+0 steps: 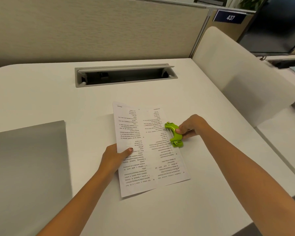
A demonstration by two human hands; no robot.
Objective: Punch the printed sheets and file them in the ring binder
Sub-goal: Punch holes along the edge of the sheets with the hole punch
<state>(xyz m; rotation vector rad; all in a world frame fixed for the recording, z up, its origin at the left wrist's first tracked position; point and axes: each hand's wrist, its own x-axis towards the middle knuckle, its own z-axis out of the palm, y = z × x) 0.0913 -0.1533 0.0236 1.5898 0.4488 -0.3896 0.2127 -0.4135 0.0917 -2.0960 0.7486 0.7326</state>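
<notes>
A printed sheet (148, 150) lies on the white desk (41, 92), its text upside down to me. My left hand (113, 159) grips its left edge, thumb on top of the paper. A small green hole punch (174, 134) sits over the sheet's right edge, about halfway along. My right hand (192, 126) holds the punch from the right, thumb on its green lever. A grey binder cover (27, 167) lies flat and closed at the left of the desk.
A grey cable tray (124, 74) with its lid raised is set into the desk behind the sheet. A beige partition wall (92, 28) stands at the back. A cream divider panel (237, 74) borders the desk at right; a dark monitor (279, 28) stands beyond it.
</notes>
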